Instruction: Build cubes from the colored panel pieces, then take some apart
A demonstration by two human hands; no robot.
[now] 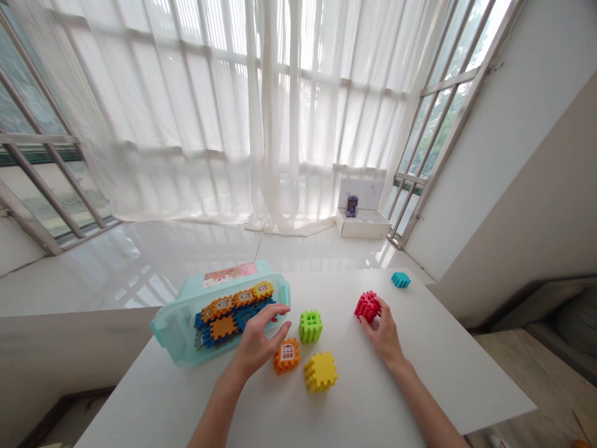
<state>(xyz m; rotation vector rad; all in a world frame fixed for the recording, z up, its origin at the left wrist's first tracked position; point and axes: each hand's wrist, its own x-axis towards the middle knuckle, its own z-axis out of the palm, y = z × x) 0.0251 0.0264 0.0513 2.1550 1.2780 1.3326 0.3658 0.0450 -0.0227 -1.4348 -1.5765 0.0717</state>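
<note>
my right fingers (385, 311) grasp the red toothed-block cube (365, 305) from its near side, toward the far right corner of the table (452, 367); my left fingers (274, 310) hang parted near the lime-green cube (310, 327).

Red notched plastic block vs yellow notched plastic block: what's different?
The red notched plastic block is gripped by the right hand; the yellow notched plastic block sits untouched on the white table. The yellow block is nearer the person; the red block is farther off and to the right. Both have toothed edges.
</note>
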